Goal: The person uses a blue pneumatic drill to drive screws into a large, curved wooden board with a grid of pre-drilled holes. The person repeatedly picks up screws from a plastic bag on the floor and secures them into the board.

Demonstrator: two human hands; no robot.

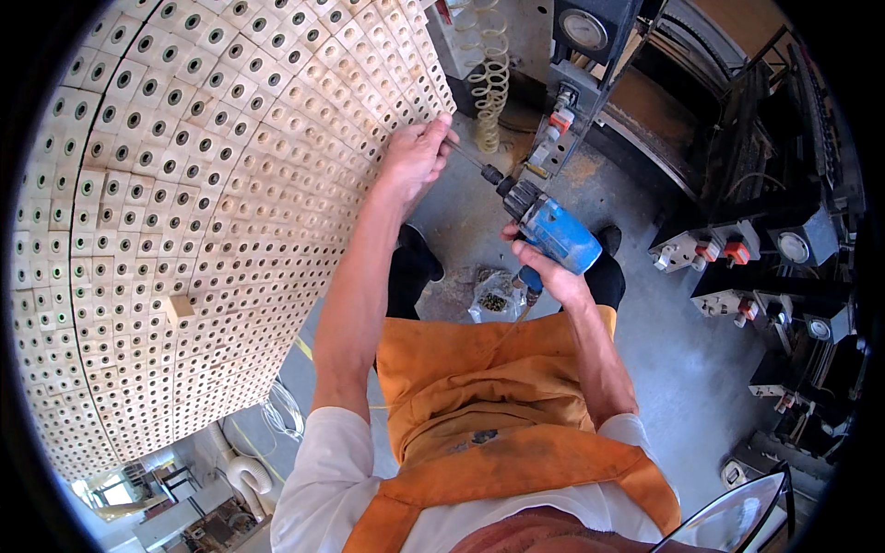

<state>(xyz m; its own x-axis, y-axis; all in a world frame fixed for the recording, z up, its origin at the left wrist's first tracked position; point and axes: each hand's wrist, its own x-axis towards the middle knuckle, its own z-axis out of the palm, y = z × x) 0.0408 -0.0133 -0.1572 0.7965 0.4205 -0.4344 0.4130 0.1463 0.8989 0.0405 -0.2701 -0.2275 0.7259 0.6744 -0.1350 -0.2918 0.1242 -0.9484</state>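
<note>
My right hand (pixel 550 267) is wrapped round the grip of a blue, pistol-shaped air drill (pixel 560 235). Its long thin bit (pixel 468 155) points up and left, toward the fingers of my left hand (pixel 417 158). Those fingers are closed at the right edge of a large stack of wooden blocks (pixel 304 175); whatever they pinch is hidden. Rows of round holes cover the blocks. Many holes have dark metal-rimmed inserts, while those nearer my left hand look like bare wood. A clear plastic bag (pixel 496 297) of small metal pieces sits below the drill.
One loose wooden block (pixel 180 310) sticks out from the stack's face. A coiled air hose (pixel 490 78) hangs ahead, beside a machine with a round gauge (pixel 584 29). Dark machinery with red switches (pixel 736 252) lines the right. White cable (pixel 283 411) lies coiled at lower left.
</note>
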